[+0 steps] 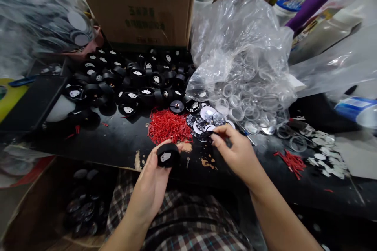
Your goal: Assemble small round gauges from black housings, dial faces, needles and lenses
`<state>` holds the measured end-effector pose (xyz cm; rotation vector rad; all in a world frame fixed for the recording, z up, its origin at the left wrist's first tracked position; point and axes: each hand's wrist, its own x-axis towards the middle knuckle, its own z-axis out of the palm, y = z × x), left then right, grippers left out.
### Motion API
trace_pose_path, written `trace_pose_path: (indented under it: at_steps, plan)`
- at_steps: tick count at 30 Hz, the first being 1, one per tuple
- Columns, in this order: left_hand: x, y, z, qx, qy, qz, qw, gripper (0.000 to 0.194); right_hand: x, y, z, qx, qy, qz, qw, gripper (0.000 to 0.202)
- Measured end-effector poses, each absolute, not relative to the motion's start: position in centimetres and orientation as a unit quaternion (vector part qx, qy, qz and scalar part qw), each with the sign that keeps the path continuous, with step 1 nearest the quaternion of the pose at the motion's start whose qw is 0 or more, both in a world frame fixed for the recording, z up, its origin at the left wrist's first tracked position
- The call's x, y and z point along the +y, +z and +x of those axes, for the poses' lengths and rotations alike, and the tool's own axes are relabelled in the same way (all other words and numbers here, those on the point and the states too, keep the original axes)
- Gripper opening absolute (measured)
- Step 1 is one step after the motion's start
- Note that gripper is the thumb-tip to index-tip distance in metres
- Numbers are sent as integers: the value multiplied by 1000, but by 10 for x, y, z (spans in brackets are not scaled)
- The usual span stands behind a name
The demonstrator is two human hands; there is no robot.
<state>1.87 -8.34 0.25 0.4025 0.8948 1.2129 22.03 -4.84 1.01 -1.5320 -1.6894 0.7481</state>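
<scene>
Cardboard box (132,0) at the back of the bench (103,137): printed characters in rows, a smaller line beneath, too blurred to read. Dial discs (200,124) in a loose fan at centre, dark faces with pale marks round the edge, too small to make out; some lie white side up. Left hand (153,180): fingers closed round a black round case (173,156), smooth, deep-rimmed, tilted so the white plate inside shows; held up just in front of the bench edge. Right hand (240,155): thumb and fingertips pinching a thin dark disc (208,135) over the near side of the dial discs. Between the hands and the box, a heap of slim red pieces (169,125), matchstick-like, and a crowd of further black cases (134,96), many bearing white plates. To the right, a crinkled clear plastic bag (229,31) spilling transparent rings (235,113); beyond it, a glossy purple bottle (313,4), leaning. Bench top black, shiny, chipped to tan patches near the front.
</scene>
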Motion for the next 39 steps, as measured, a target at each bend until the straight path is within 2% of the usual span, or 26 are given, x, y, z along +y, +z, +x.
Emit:
trace_pose_path:
  at_steps: [3,6,9,12,15,18,22,28,34,39]
  plan:
    - [-82,4,21,368,554,207,717,33,-53,18,197,-641,453,-546,294,6]
    - [-82,3,21,375,554,198,717,33,-55,18,182,-574,520,-536,337,11]
    - [-81,2,20,412,581,148,686,36,-57,16,178,-555,505,-546,372,12]
    - [-81,2,21,446,560,127,686,32,-58,20,174,-610,436,-540,383,11]
    - [-85,0,25,450,526,161,704,31,-58,26,167,-672,365,-515,386,14]
    - [-89,-5,25,464,505,232,689,33,-57,29,160,-682,340,-533,368,9]
    - [-89,-11,20,478,473,309,672,35,-56,30,162,-686,341,-549,335,4]
    - [-86,-10,18,433,456,309,714,36,-50,32,167,-670,385,-558,302,3]
    - [-93,-10,17,427,425,367,709,30,-67,22,173,-620,480,-548,291,9]
    - [-98,-11,8,468,363,458,663,30,-79,22,188,-661,466,-536,242,12]
